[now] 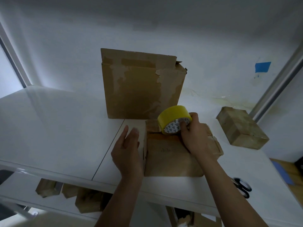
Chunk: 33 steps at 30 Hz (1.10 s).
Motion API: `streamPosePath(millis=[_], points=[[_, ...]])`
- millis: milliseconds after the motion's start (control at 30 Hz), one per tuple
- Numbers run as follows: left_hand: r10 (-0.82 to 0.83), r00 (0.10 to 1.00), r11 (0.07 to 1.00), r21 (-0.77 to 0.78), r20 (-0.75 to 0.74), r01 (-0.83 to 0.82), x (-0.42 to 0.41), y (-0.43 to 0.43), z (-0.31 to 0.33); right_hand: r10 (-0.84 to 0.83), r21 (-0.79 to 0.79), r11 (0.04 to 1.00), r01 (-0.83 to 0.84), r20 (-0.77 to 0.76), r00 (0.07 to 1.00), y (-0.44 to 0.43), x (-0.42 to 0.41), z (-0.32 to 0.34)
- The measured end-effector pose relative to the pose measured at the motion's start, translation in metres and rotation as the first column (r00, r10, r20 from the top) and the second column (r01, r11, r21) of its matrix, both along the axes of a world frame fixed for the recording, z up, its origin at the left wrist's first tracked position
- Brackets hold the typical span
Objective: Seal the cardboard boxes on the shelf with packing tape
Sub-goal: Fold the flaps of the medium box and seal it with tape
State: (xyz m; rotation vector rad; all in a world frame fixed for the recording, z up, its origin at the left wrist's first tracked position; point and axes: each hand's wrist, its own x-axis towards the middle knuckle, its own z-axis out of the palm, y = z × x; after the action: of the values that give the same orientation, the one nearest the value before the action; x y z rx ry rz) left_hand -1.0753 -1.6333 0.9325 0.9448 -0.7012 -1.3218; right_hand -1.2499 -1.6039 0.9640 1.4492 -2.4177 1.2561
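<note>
Fingers (194,116) of the right hand (195,138) curl round a yellow roll of packing tape (172,115), one digit tucked into its printed core. They hold the roll on edge against the far top of a flat brown cardboard box (170,158). The right forearm reaches in from the lower right, across that box.

The left hand (127,153) stands on its edge just left of the box, its fingers (133,135) straight, together and holding nothing; contact cannot be told.

The box lies on a white shelf (57,128). Beyond the fingers, a large worn cardboard box (141,86) stands upright against the wall. Well right of them sits a small brown taped box (241,128). Black-handled scissors (242,188) lie beside the right forearm.
</note>
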Motion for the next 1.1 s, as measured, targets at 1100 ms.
streamPosePath(millis=[1100], points=[[0.273,0.719,0.833,-0.531,0.639,0.156,-0.016,0.009,-0.031,-0.009,0.000,1.000,0.009,0.232,0.973,-0.006,0.000,0.012]])
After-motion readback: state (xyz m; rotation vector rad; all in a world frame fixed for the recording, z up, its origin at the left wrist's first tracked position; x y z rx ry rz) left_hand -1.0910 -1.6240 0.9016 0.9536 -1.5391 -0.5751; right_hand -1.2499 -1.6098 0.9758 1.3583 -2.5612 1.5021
